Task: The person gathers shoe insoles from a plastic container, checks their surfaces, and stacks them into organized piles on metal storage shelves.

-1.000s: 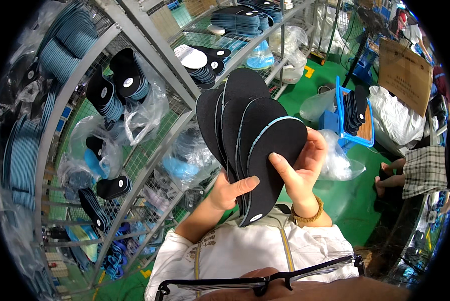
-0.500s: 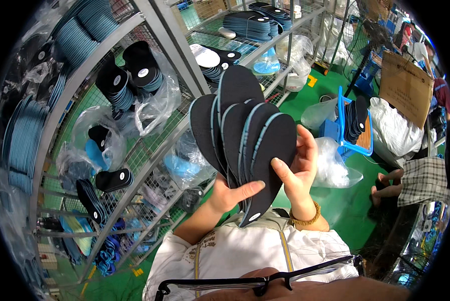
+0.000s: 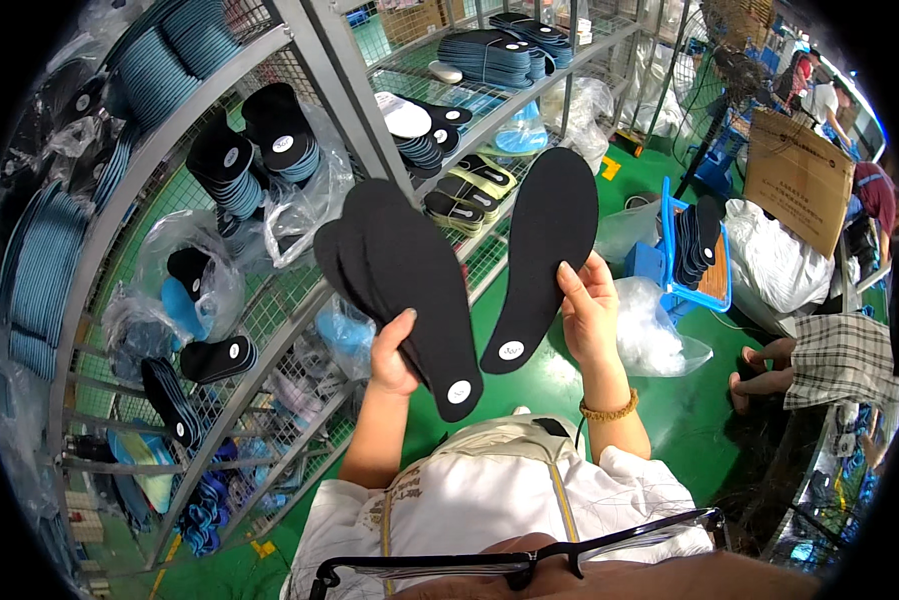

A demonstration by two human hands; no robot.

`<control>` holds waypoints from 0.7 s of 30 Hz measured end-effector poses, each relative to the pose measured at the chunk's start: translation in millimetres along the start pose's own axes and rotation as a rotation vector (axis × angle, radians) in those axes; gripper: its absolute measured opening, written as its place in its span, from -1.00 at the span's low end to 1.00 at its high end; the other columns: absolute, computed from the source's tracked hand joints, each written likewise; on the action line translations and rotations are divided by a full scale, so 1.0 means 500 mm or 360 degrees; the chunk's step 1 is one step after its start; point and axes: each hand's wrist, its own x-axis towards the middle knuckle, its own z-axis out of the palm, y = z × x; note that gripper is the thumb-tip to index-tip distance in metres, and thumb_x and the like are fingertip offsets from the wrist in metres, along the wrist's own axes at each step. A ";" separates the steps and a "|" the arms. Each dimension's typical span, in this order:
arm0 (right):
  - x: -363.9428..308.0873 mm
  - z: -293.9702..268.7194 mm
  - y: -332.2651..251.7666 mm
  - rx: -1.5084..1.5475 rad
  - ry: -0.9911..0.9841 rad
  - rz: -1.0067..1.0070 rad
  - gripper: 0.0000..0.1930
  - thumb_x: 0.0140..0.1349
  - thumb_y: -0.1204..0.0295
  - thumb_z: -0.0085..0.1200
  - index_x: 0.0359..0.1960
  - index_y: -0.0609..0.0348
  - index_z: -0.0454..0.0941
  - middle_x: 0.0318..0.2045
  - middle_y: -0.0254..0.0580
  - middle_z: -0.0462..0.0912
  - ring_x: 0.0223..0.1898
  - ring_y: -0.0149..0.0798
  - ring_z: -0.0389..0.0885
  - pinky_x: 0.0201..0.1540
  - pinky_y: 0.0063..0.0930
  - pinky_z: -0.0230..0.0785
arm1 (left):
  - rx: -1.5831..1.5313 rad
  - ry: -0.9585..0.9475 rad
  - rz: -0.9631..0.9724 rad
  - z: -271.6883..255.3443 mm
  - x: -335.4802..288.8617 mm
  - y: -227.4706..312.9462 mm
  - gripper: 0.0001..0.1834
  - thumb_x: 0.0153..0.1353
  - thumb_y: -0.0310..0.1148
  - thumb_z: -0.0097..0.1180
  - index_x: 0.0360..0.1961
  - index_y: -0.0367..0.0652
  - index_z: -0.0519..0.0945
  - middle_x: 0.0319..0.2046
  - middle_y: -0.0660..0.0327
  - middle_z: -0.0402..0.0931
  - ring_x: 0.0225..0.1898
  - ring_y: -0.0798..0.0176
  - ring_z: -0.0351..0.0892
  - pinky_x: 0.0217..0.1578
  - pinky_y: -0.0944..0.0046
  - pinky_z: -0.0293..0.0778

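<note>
A small stack of black shoe insoles (image 3: 409, 280) is gripped in my left hand (image 3: 393, 358), its thumb on top and the toe ends fanned out to the left. To the right of it, a single black insole (image 3: 547, 235) hangs tilted from my right hand (image 3: 587, 305), pinched at its right edge with the thumb on its face. Both the stack's top insole and the single one bear a round white sticker at the heel. A gap separates the two. The fingers under the stack are hidden.
Left of me stands a grey metal wire rack (image 3: 354, 95) with stacked insoles (image 3: 494, 58) and plastic bags. A blue crate (image 3: 666, 240) with more insoles stands at right, near a white sack (image 3: 769, 265) and a cardboard box (image 3: 799, 175). Another person's legs (image 3: 759, 375) show at far right.
The fanned insoles held between both hands have been parted. One insole has moved right with my right hand, while the rest have shifted left in my left hand.
</note>
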 end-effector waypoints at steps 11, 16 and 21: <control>-0.017 0.007 0.015 0.0303 -0.0246 0.0162 -0.75 0.11 0.41 -0.12 -0.14 0.05 0.27 -0.42 -0.32 0.47 -0.63 -0.46 0.32 -0.43 -0.49 0.34 | 0.0429 -0.0011 0.0307 0.008 -0.043 0.018 -0.52 -0.15 -0.53 -0.04 -0.08 -0.33 0.28 -0.20 0.12 0.36 -0.15 0.25 0.35 -0.12 0.30 0.27; -0.038 0.045 0.036 0.0334 -0.0398 0.0375 -0.75 0.09 0.46 -0.09 -0.16 0.03 0.24 -0.36 -0.32 0.46 -0.50 -0.50 0.40 -0.38 -0.61 0.34 | 0.0967 -0.0079 0.0625 0.061 -0.062 0.023 -0.52 -0.17 -0.59 0.05 -0.12 -0.30 0.31 -0.20 0.19 0.35 -0.17 0.34 0.34 -0.13 0.35 0.24; -0.032 0.046 0.063 0.0450 -0.0665 0.0347 -0.73 0.10 0.56 -0.15 -0.13 0.12 0.23 -0.19 -0.25 0.41 -0.16 -0.38 0.40 -0.12 -0.49 0.29 | 0.1119 -0.0213 0.0795 0.103 -0.070 0.031 -0.59 -0.17 -0.63 0.04 -0.18 -0.29 0.36 -0.28 0.24 0.40 -0.25 0.41 0.37 -0.21 0.40 0.29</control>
